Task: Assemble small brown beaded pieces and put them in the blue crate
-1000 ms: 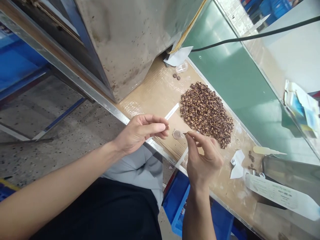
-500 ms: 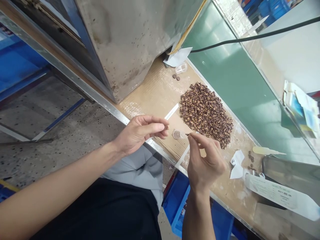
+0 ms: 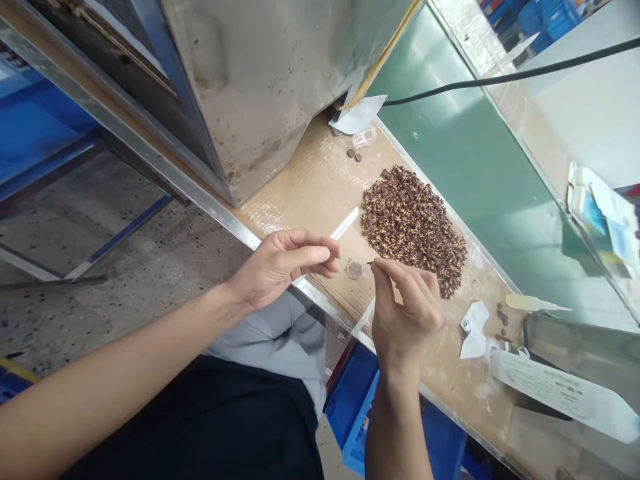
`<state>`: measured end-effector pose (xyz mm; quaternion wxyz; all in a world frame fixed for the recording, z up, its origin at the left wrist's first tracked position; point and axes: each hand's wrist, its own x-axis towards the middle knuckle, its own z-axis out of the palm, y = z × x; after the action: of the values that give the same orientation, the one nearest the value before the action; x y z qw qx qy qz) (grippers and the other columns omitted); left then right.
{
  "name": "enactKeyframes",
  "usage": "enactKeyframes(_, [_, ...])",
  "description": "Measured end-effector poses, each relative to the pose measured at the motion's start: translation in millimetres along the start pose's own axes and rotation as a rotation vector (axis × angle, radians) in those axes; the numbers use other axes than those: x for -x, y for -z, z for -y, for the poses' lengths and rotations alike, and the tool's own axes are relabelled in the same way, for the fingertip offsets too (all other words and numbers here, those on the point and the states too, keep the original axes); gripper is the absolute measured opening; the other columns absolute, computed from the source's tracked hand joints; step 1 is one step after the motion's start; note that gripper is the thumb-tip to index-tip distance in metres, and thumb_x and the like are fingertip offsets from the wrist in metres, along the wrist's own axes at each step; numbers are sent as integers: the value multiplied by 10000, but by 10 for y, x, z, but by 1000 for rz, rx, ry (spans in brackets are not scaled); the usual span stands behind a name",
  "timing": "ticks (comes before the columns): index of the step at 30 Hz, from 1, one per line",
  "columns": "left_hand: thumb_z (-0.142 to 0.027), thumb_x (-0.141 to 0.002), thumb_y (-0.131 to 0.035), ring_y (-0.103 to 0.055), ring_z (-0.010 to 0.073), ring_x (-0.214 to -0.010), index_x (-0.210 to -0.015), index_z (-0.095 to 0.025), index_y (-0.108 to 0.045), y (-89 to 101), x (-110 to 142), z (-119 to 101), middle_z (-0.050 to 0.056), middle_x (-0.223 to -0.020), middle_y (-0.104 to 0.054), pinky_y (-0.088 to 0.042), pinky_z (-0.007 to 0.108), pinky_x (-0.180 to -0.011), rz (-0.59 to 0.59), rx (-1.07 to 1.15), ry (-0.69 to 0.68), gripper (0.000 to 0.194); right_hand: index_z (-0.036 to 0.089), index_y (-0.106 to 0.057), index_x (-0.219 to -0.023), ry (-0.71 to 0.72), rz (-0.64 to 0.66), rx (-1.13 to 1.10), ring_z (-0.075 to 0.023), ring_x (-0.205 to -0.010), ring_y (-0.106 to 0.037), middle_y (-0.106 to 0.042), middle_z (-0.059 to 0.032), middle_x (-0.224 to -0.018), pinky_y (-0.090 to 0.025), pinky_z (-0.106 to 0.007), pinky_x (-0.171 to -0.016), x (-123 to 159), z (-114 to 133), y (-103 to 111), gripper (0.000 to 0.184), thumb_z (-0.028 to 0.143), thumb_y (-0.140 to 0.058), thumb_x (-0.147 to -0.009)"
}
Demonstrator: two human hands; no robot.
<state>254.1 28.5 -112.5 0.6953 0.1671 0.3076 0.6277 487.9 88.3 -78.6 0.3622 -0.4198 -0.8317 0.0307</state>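
Observation:
My left hand [image 3: 295,260] is over the front edge of the workbench, thumb pressed against curled fingers. Whatever may be in that pinch is too small or hidden to name. To its right, my right hand [image 3: 406,297] pinches a tiny dark part [image 3: 371,263] between thumb and forefinger, its tip pointing toward my left hand. A small round clear plastic piece [image 3: 354,269] lies on the bench between the two hands. Just beyond my right hand spreads a heap of small dark brown parts with brass-coloured pins [image 3: 413,223].
A large metal housing [image 3: 260,87] stands at the left of the bench [image 3: 295,193]. Two brown discs [image 3: 354,155] lie by a clear plastic cup [image 3: 365,137]. At right are crumpled white paper [image 3: 474,330], a yellowish dropper bottle [image 3: 530,302] and a white bottle [image 3: 565,393]. Blue bins [image 3: 353,400] sit below.
My right hand has moved slightly left, toward my left hand, with the tiny part still pinched. My left hand has barely moved.

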Motion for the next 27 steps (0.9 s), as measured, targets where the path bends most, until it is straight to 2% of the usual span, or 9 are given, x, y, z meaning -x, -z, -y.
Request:
enactKeyframes(8, [-268, -965, -1007, -875, 187, -907, -1068, -172, -982, -10, -3, -6, 103, -1097, -937, -738, 308, -967, -2, -5, 6, 143, 261, -934, -1122, -265, -19, -72, -242, -848, -757, -897, -57, -1042, -617, -387, -809, 11, 27, 29, 129, 351, -844, -1140])
enactKeyframes(12, [-266, -960, -1012, -878, 189, -902, -1071, -168, -983, -14, -3, -7, 102, -1088, -935, -740, 303, -953, -8, -7, 3, 152, 255, -937, -1109, -257, -26, -108, -236, -853, -750, -897, -56, -1029, -610, -374, -806, 9, 15, 5, 105, 317, -853, -1122])
enactKeyframes(16, [-268, -964, -1013, -876, 177, -899, -1066, -171, -984, -25, -1, -18, 90, -1079, -932, -735, 279, -943, -1, -9, 2, 144, 262, -937, -1112, -248, -43, -88, -242, -845, -739, -893, -58, -1024, -612, -389, -819, 25, -26, -22, 130, 360, -852, -1127])
enactKeyframes(23, [-265, -971, -1002, -877, 180, -905, -1077, -166, -986, -29, -7, -22, 105, -1098, -939, -735, 279, -949, 3, -22, 1, 146, 266, -948, -1136, -332, -71, -152, -221, -865, -739, -895, -48, -1057, -598, -368, -841, 95, -22, 47, 89, 327, -890, -1106])
enactKeyframes(27, [-276, -960, -1016, -882, 174, -905, -1074, -177, -989, -30, -8, -23, 98, -1096, -941, -734, 256, -932, 1, -28, 1, 153, 262, -958, -1118, -410, -76, -174, -244, -908, -776, -908, -66, -1061, -624, -375, -840, 164, -24, 56, 137, 385, -904, -1090])
